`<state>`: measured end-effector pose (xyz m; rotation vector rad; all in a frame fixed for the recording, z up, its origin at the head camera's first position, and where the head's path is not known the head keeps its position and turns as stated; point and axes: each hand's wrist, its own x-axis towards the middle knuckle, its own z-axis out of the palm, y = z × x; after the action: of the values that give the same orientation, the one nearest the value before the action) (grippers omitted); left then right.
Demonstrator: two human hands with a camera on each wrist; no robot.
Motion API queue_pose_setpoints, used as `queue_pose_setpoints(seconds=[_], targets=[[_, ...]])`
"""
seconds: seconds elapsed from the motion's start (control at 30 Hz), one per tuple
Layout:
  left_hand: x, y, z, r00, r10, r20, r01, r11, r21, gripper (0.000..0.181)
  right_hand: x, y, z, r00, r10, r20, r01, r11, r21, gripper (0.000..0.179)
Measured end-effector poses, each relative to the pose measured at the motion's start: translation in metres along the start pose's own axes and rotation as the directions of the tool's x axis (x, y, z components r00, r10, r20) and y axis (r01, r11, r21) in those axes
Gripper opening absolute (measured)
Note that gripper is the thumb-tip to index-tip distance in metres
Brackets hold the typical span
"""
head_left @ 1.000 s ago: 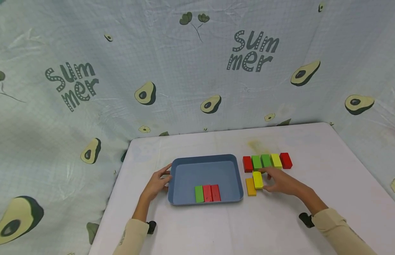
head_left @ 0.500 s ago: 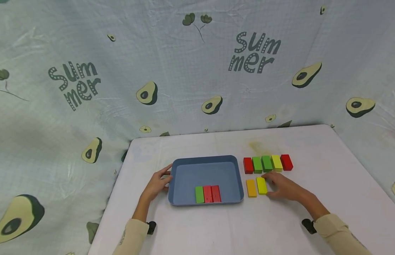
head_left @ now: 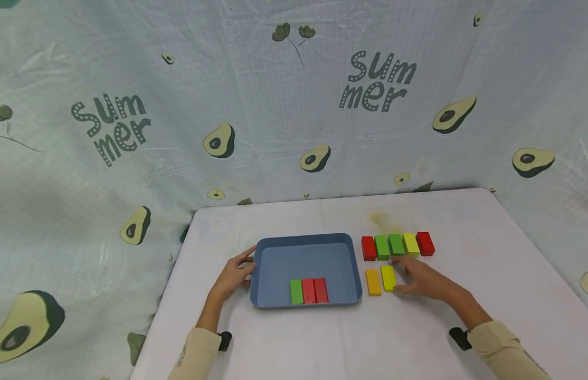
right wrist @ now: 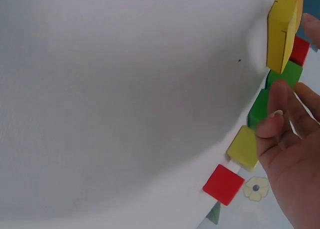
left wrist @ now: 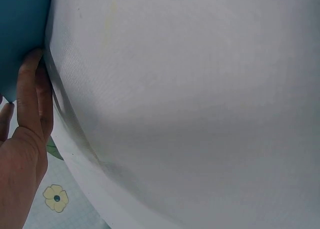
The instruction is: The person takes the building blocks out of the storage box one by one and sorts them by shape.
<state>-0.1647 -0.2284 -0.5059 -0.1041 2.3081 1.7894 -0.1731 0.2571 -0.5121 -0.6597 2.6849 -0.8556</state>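
My left hand (head_left: 233, 274) rests against the left side of a blue-grey tray (head_left: 303, 264), its fingers fairly straight along the outer wall in the left wrist view. Inside the tray, along its front edge, lie a green block (head_left: 296, 291) and two red blocks, side by side. To the right of the tray my right hand (head_left: 419, 278) hovers beside a yellow block (head_left: 388, 278), thumb and fingers spread apart. The right wrist view shows a gap between the fingertips (right wrist: 280, 91) and that yellow block. An orange block (head_left: 373, 283) lies just left of the yellow one.
Behind the right hand a row of blocks runs from a red block (head_left: 368, 248) past two green blocks and a yellow one to another red block (head_left: 425, 244). A patterned cloth (head_left: 275, 105) hangs behind the white table (head_left: 322, 343).
The yellow block, earlier in the right hand and close against the orange block, was set down slightly to its right. The right hand has let go. The left hand stays on the tray.
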Motion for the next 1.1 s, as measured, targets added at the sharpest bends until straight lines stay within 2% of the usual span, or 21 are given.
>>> queue_pose_setpoints(seconds=[0.27,0.47,0.57,0.63,0.87,1.1], targets=[[-0.001,-0.001,0.000,1.000,0.002,-0.001,-0.003,1.000,-0.014,0.055,0.013,-0.018,0.005,0.992,-0.080,-0.097,0.087,0.994,0.071,0.062],[-0.016,0.023,0.002,0.999,0.004,0.033,-0.004,1.000,-0.019,0.055,0.021,-0.034,0.008,0.987,-0.116,-0.111,0.126,0.989,0.083,0.062],[-0.017,0.026,0.002,0.999,0.005,0.036,-0.004,1.000,-0.011,0.056,0.026,-0.043,0.012,0.985,-0.127,-0.113,0.136,0.987,0.079,0.061],[-0.015,0.024,0.001,0.999,0.009,0.031,-0.009,1.000,-0.010,0.056,0.030,-0.049,0.015,0.983,-0.145,-0.111,0.153,0.986,0.065,0.060],[0.000,-0.002,-0.001,1.000,0.006,-0.016,-0.007,1.000,-0.014,0.055,0.041,-0.072,0.024,0.976,-0.206,-0.076,0.207,0.978,0.000,0.058],[0.001,-0.005,0.000,1.000,0.009,-0.025,-0.009,1.000,-0.005,0.054,0.046,-0.083,0.032,0.957,-0.286,-0.043,0.287,0.958,0.014,0.056]])
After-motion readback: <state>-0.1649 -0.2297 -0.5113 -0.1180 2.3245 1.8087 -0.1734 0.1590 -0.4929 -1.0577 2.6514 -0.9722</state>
